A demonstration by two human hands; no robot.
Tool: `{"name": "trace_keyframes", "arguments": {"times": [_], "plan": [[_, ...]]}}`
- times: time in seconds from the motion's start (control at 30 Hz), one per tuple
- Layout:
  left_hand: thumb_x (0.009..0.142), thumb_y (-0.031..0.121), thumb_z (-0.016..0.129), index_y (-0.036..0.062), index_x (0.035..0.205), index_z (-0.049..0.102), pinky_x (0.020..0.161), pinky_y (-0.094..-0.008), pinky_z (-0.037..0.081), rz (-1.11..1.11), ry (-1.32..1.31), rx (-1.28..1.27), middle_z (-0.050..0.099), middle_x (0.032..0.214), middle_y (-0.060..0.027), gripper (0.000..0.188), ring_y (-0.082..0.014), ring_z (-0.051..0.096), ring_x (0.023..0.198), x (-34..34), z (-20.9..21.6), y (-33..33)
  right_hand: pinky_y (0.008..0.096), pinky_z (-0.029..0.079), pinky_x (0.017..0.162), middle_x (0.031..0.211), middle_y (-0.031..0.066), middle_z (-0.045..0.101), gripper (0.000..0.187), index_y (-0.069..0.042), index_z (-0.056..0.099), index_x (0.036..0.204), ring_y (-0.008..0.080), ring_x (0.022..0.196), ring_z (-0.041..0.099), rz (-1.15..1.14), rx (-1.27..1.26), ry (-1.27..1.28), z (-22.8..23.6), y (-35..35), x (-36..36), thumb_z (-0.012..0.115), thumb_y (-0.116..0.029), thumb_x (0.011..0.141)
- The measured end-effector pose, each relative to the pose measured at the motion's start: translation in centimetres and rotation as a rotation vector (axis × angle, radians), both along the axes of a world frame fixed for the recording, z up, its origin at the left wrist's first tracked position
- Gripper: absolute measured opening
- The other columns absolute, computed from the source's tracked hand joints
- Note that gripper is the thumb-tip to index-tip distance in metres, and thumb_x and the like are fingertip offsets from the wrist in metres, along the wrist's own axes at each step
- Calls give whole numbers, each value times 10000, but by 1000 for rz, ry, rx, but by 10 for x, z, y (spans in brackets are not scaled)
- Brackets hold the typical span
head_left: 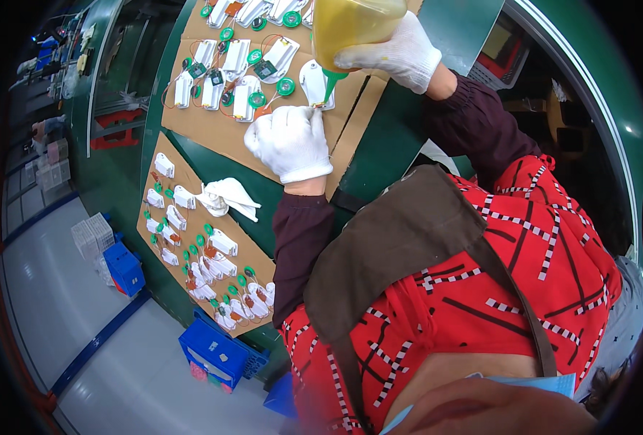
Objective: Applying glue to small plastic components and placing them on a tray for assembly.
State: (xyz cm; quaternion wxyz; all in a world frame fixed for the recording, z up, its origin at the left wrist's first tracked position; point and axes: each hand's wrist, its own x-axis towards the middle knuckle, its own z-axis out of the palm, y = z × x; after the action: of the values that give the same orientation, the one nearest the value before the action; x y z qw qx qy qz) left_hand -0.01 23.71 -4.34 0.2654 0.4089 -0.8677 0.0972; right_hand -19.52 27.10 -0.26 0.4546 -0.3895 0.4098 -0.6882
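Note:
My right hand point(401, 54), in a white glove, is closed around a squeeze bottle point(350, 29) of yellowish liquid, tipped nozzle down. Its green nozzle point(331, 85) points at the lower end of a white plastic housing point(312, 81) lying on cardboard. My left hand point(289, 141), gloved too, is curled closed beside that housing's lower end. Whatever its fingers hold is hidden. To the left of the housing lie several more white housings point(238, 59) with green round parts point(286, 87), small dark circuit boards point(265, 69) and thin red wires.
The cardboard sheet point(220, 134) rests on a green table point(379, 141). A second cardboard sheet point(183, 254), left, bears several similar housings. A crumpled white cloth point(227, 199) lies between. Blue bins point(212, 351) stand beyond the table's left edge; a crate point(501, 65) is at right.

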Motion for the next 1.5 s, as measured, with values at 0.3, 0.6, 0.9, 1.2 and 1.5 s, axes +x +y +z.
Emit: {"name": "trace_keyframes", "arguments": {"times": [0.3, 0.6, 0.9, 1.2, 1.5], "plan": [[591, 235, 767, 194, 618, 646, 789, -390, 367, -20, 25, 3, 593, 687, 56, 131, -175, 531, 764, -3, 4, 1, 285, 497, 792, 1063, 51, 611, 677, -18, 506, 1214, 126, 928, 583, -29, 77, 112, 6, 3, -3, 820, -57, 615], [627, 224, 746, 185, 671, 617, 874, -477, 337, -61, 67, 20, 564, 893, 34, 142, -210, 501, 932, 2, 3, 4, 275, 469, 729, 938, 39, 603, 379, -28, 549, 1087, 123, 835, 575, -183, -80, 27, 4, 2, -21, 682, -127, 747], [641, 290, 756, 188, 798, 668, 969, -504, 278, 21, 23, 89, 587, 982, 27, 206, -193, 488, 1051, 17, 22, 10, 402, 519, 750, 979, 101, 627, 417, -80, 562, 1086, 256, 908, 598, 90, -341, -880, -28, 23, -91, 587, -423, 850], [696, 123, 712, 108, 851, 644, 796, -426, 422, -293, 256, -71, 574, 927, -75, 170, -307, 526, 903, -30, 73, 38, 395, 459, 856, 1017, 95, 598, 389, -91, 532, 1092, 250, 931, 569, -197, -397, -916, -6, 60, -117, 650, -342, 818], [707, 274, 647, 84, 786, 610, 761, -415, 438, -1123, -363, 191, 562, 834, -110, 210, -283, 541, 853, -229, -74, 50, 296, 517, 628, 884, 52, 633, 556, -134, 529, 1084, 199, 673, 616, -381, -288, -956, -14, 104, -142, 598, -589, 773]]}}
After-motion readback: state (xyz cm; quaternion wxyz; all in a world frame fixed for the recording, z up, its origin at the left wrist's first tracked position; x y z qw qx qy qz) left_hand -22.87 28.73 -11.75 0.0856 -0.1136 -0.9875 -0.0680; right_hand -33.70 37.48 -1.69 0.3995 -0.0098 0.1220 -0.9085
